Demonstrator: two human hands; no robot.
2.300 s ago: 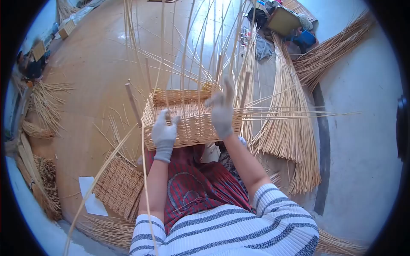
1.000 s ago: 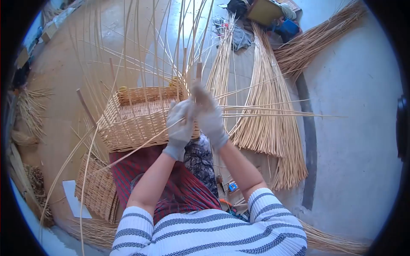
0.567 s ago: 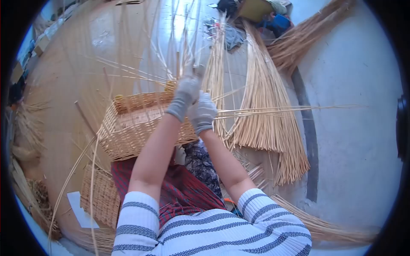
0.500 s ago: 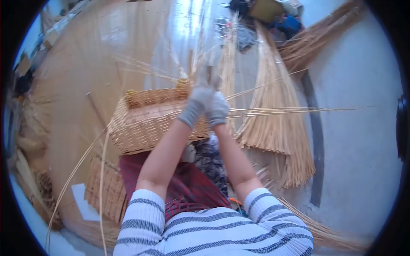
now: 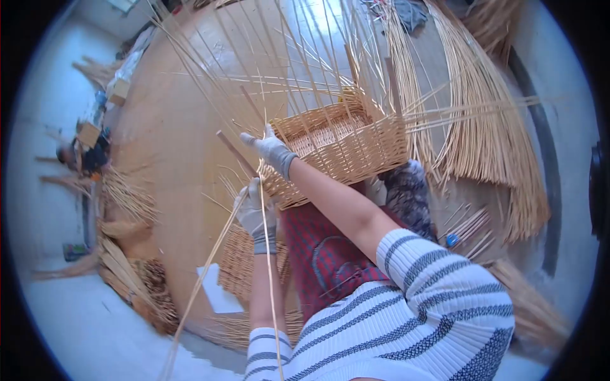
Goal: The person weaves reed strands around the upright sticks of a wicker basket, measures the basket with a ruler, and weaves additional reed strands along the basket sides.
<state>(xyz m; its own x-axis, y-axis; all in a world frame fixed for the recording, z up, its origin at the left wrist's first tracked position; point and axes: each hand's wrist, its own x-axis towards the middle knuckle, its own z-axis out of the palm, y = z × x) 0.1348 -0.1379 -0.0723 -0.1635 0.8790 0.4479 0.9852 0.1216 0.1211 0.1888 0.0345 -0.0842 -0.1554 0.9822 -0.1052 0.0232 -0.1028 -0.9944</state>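
Note:
A woven wicker basket (image 5: 346, 152) with upright stakes rests tilted across my lap. My left hand (image 5: 255, 214), in a light glove, is at the basket's lower left corner, its fingers closed around pale wicker strands (image 5: 222, 238) that hang down toward me. My right hand (image 5: 274, 152), also gloved, reaches across to the basket's left end. Its thumb and forefinger are spread apart near the rim, where a thin strand runs past the fingertips. A thicker wooden stick (image 5: 236, 152) juts out from that corner, just above my left hand.
Long bundles of pale rods (image 5: 486, 127) fan over the floor at right. A woven panel (image 5: 238, 263) and a white sheet (image 5: 219, 292) lie at lower left. More cane piles (image 5: 130, 197) and boxes (image 5: 89, 135) line the left wall. Long strands stick out around the basket.
Both hands have moved from the basket's right part to its left end and separated. My left hand has taken hold of strands there. The view has swung left.

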